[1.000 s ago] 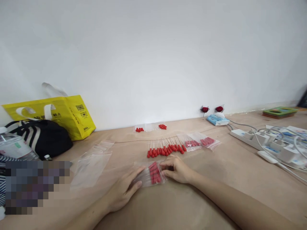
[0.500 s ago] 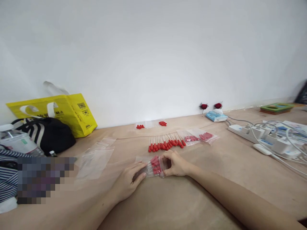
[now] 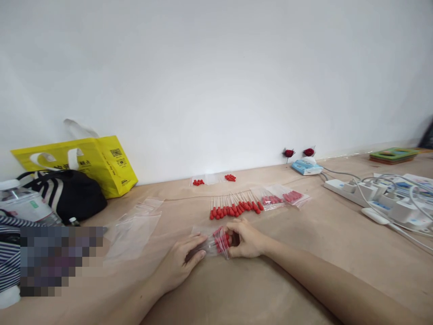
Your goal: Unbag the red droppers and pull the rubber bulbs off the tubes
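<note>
Between my hands is a clear zip bag (image 3: 210,246) with red-tipped sticks (image 3: 222,239) in it, their red ends toward the right. My left hand (image 3: 184,255) grips the left end of the bag between thumb and fingers. The fingers of my right hand (image 3: 244,238) close round the zip end, by the red tips; whether the bag's mouth is open is hard to see. Just beyond lies a row of loose red-tipped sticks (image 3: 235,208), red ends toward me. Flat clear zip bags (image 3: 135,232) lie to the left of my hands.
Filled zip bags (image 3: 286,196) lie beyond my right hand, and another bag with red pieces (image 3: 231,178) lies by the wall. At right are a power strip (image 3: 352,189) with cables and a tissue pack (image 3: 306,167). A yellow bag (image 3: 117,167) and black bag (image 3: 79,194) stand left.
The red tips have shifted toward the bag's zip end and press closer to my right fingers. Both hands keep hold of the bag. The whole view has tilted slightly.
</note>
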`<action>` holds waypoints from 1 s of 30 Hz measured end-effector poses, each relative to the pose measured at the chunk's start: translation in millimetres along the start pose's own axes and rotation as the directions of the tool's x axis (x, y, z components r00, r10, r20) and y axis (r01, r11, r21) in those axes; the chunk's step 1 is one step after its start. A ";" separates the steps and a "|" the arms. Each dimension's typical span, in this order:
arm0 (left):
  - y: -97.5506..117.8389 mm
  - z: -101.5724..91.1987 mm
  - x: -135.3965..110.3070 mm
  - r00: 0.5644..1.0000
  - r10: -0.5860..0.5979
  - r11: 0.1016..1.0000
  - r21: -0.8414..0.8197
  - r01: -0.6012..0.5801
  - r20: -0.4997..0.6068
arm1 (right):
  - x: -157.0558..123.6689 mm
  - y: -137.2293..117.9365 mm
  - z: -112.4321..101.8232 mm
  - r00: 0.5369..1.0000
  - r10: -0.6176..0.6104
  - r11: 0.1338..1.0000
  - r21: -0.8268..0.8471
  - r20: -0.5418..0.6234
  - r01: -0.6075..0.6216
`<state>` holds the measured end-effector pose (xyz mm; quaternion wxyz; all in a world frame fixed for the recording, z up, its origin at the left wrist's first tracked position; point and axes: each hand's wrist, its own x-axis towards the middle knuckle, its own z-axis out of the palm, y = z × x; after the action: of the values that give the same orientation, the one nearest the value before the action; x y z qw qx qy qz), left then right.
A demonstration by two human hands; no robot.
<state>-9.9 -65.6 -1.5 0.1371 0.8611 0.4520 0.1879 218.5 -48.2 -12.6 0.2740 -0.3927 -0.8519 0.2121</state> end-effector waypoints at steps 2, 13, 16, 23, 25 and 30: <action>1.1 -1.5 0.3 1.000 0.013 1.000 -0.010 -0.013 -0.004 | -1.3 -0.6 0.2 0.999 0.005 1.000 -0.010 -0.035 -0.006; -4.1 -2.4 -0.5 1.000 0.012 1.000 0.016 -0.012 0.014 | -7.7 22.5 -8.1 0.991 0.132 0.940 0.322 -0.024 -0.117; -5.5 -5.3 -1.4 1.000 0.007 0.999 0.040 -0.007 0.007 | -14.0 30.8 -17.1 0.990 0.142 0.952 0.276 -0.018 -0.132; -5.0 -6.5 -1.1 1.000 0.025 0.998 0.051 -0.025 -0.002 | -15.4 30.1 -20.1 0.998 0.030 0.994 0.102 -0.056 -0.025; -5.8 -6.4 -1.0 1.000 0.025 0.999 0.043 -0.025 0.005 | -14.1 32.8 -19.5 0.999 0.027 0.980 0.196 -0.042 -0.019; -7.5 -9.2 -1.5 0.999 0.036 0.998 0.053 -0.035 -0.013 | -16.9 42.8 -26.3 0.995 0.066 0.952 0.303 -0.072 -0.041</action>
<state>-20.2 -62.1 3.4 0.1079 0.8711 0.4422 0.1843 267.9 -31.9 -22.3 0.3592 -0.3774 -0.7868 0.3308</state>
